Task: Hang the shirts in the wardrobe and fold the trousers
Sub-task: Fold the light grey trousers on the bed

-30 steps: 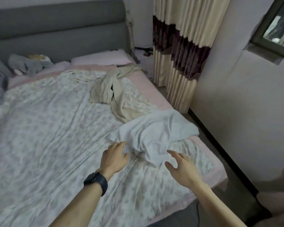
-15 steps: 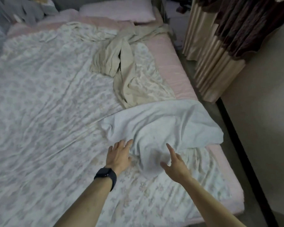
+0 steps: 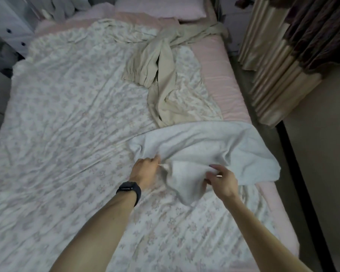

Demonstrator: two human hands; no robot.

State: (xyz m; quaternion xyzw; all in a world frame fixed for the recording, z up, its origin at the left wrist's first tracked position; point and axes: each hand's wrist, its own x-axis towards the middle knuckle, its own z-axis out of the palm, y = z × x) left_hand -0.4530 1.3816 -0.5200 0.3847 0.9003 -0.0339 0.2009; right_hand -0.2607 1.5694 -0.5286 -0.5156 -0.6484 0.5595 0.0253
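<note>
Your left hand pinches near edge of crumpled white cloth garment; right hand grips fold beside it. Garment lies at right edge of floral-sheeted bed, corner overhanging. Risk: uneven lift could slide it floorward, or drag long beige trousers lying mid-bed.

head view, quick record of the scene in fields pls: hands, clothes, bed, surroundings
left: left hand grips the near edge of the white garment, fingers curled into it; black watch on the wrist
right: right hand pinches a fold of the same garment
near cloth: white garment, crumpled on the bed's near right part
far cloth: beige garment, rumpled farther back, untouched
bed: floral sheet; pink pillow at the head
right of bed: striped curtain
</note>
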